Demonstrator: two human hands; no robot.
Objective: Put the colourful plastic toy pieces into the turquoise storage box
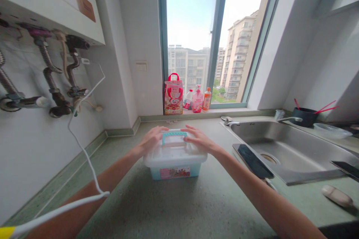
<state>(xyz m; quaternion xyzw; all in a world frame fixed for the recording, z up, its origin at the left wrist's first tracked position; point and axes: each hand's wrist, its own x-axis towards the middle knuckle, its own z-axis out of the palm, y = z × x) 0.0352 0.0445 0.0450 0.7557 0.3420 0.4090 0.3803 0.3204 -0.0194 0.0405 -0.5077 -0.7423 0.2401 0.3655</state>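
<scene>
on the far left wall the metal hoses [49,71] hang under the white heater [50,3], and a white cable [84,149] loops down from them across my left forearm. my left hand [150,140] lies flat, fingers loose, on the left side of the clear lid of the small plastic box [174,160], which sits on the green counter [179,205] straight ahead of me. the teal handle [174,135] lies folded between my hands. my right hand [200,141] rests open on the lid's right side, gripping nothing. behind the box, on the sill, stand a red bag [173,99] and three bottles [198,101]. to the right, a dark phone [254,160] lies on the rim of the steel sink [291,153], just beside my right arm.
</scene>
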